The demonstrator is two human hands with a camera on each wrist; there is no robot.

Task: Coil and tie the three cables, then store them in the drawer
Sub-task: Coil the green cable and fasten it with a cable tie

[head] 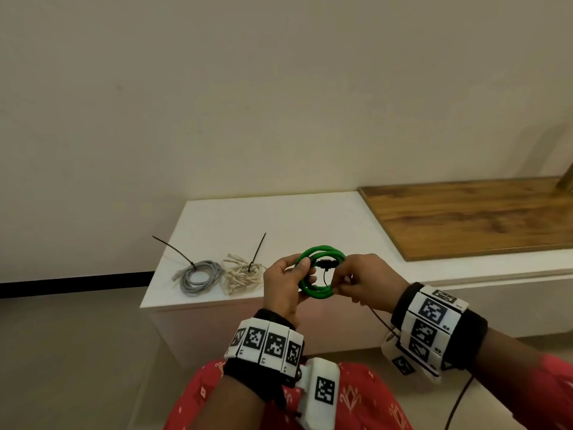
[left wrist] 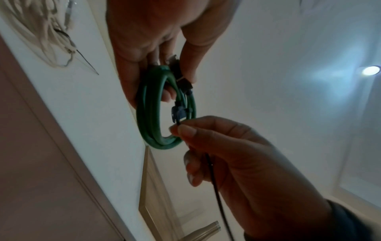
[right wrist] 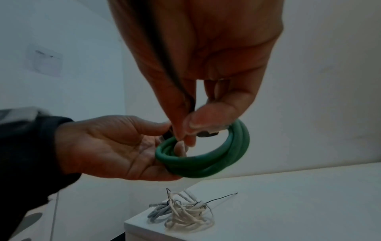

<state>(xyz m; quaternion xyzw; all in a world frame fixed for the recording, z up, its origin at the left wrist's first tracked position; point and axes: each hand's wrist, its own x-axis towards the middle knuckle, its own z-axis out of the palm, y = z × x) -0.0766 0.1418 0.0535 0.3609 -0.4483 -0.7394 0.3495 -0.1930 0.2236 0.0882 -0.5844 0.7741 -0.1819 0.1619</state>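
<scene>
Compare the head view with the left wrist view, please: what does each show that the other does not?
Only the head view shows the grey cable tied on the white cabinet and the wooden board. Only the left wrist view shows a ceiling light. Both show the left hand gripping the green cable, the right hand pinching the black tie, and the cream cable.

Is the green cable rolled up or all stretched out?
Rolled up. The green cable sits in a round coil of several loops, held by the left hand while the right hand pinches a black tie on it.
</scene>
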